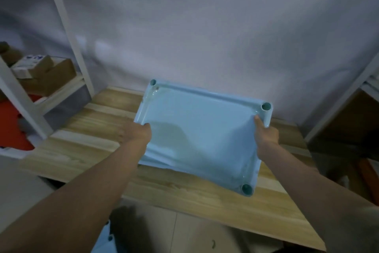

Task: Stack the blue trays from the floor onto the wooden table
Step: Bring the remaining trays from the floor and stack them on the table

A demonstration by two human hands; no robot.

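**Blue tray held in both hands over the wooden desk**

A person holds a light blue tray [196, 129] by its two short sides, one hand on each. The left hand [135, 133] grasps the left rim, its fingers curled under the edge and mostly hidden; the thumb side lies on the tray's inner face. The right hand [265, 133] grasps the right rim just below the far right corner, thumb pressed on the inner surface and the other fingers wrapped behind, out of sight. The tray is tilted, its open face turned toward the camera, with round sockets showing at three corners. Whether its lower edge touches the desk [184, 191] or hangs just above cannot be told; the motion blur there hides it.

The desk is a pale wooden top set against a grey fabric backdrop [205, 27]. To the left stands a white shelf frame [61, 17] carrying cardboard boxes [43, 74]. Below the desk's near edge, on the floor, a corner of another blue tray [104, 236] peeks out between the forearms. A second white frame stands at the right edge.
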